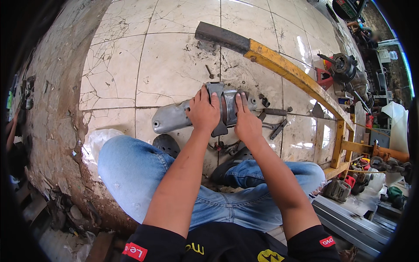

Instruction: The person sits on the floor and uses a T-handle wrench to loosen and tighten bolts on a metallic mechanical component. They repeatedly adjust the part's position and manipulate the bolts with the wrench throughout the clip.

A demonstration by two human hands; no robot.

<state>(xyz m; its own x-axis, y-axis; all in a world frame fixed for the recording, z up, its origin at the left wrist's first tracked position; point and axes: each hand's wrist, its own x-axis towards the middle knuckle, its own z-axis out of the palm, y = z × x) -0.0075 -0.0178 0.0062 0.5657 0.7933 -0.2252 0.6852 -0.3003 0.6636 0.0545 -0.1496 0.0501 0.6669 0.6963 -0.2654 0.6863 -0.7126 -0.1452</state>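
A long silvery-grey metal part (172,118) with a rounded left end and a hole near its tip lies across the floor before my crossed legs. A dark grey curved bracket (214,88) straddles its middle. My left hand (204,109) is closed over the bracket's left side and the metal beside it, thumb on the bracket. Just to the right, my right hand (247,122) grips the part, with two fingers stretched onto its top near a small dark piece. Its other fingers are partly hidden. A reddish-brown strip shows between the hands.
A dark-handled tool (276,112) and flat black metal pieces (279,129) lie right of the part. Beyond it is a bolt (208,70). A yellow crane arm (297,78) curves over the tiles. Machine parts (345,67) crowd the right; another person's arm (12,133) shows far left.
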